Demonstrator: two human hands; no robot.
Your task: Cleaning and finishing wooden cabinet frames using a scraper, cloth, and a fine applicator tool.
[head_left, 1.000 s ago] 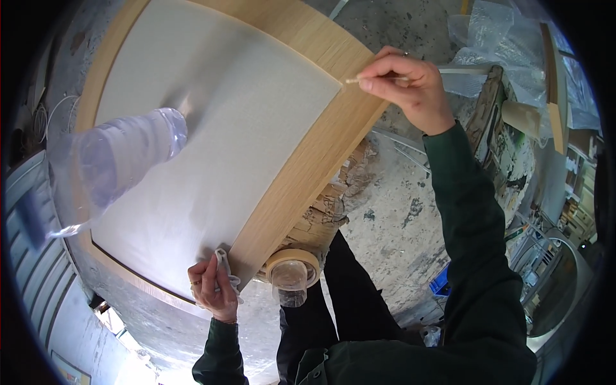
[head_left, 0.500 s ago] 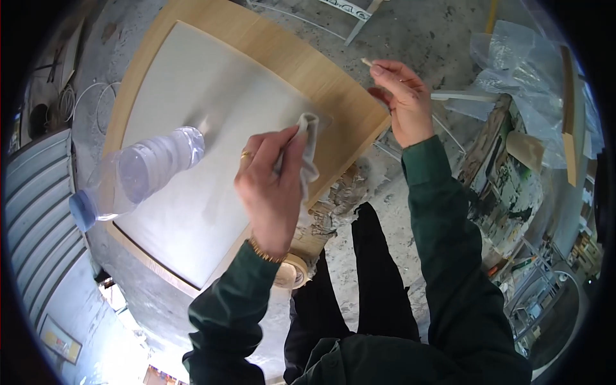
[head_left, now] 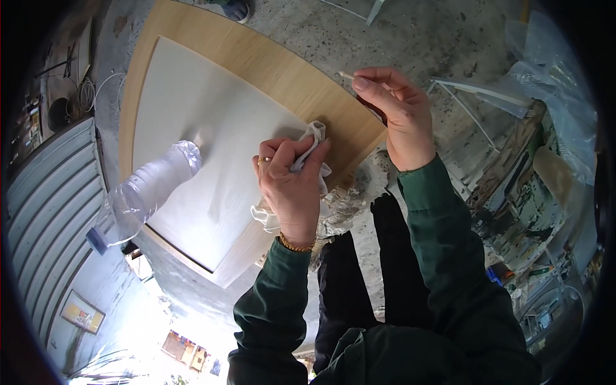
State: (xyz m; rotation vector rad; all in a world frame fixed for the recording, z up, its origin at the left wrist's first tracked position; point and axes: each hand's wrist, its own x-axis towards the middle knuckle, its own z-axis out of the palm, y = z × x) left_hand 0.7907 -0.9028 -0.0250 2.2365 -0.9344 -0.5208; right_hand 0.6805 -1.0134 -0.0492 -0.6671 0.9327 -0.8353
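Observation:
A panel with a light wood frame (head_left: 256, 54) and a pale grey middle (head_left: 186, 90) lies in front of me. My left hand (head_left: 289, 179) is closed on a crumpled white cloth (head_left: 312, 144), by the frame's inner edge near the right corner. Cloth also hangs out below the palm. My right hand (head_left: 401, 112) is beside the panel's right corner. It pinches a short, thin, pale stick (head_left: 346, 75) between thumb and fingers; its exact kind is unclear. A clear plastic bottle (head_left: 151, 179) with a blue cap (head_left: 97, 240) stands on the panel.
A shoe (head_left: 236, 9) shows at the top edge. On the right are a white metal stand (head_left: 481, 86), clear plastic sheeting (head_left: 558, 90) and a worn, paint-flaked wooden piece (head_left: 513, 173). Ribbed metal sheeting (head_left: 58, 173) stands at the left.
My left hand and the cloth have moved right, toward the frame; the cloth is more bunched. My right hand still pinches the stick. The view has shifted, and a shoe now shows at the top.

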